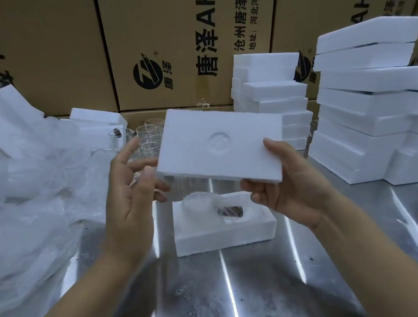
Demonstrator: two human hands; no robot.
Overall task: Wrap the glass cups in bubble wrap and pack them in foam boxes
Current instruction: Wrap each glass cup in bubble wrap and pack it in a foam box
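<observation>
A white foam lid [217, 146] with a round embossed mark is held in the air above the table. My right hand [293, 190] grips its near right corner, thumb on top and fingers underneath. My left hand [132, 183] is at the lid's left edge, thumb touching the corner and fingers spread loosely. Below the lid, a foam box base [225, 232] sits on the metal table with a bubble-wrapped glass cup [202, 202] lying in it. Several bare glass cups [147, 137] stand behind the lid.
A heap of bubble wrap [24, 207] fills the left side. Stacks of foam boxes [369, 101] rise on the right and others [270, 90] stand behind the lid. Cardboard cartons [174, 38] wall off the back. The steel table [246, 298] reflects light.
</observation>
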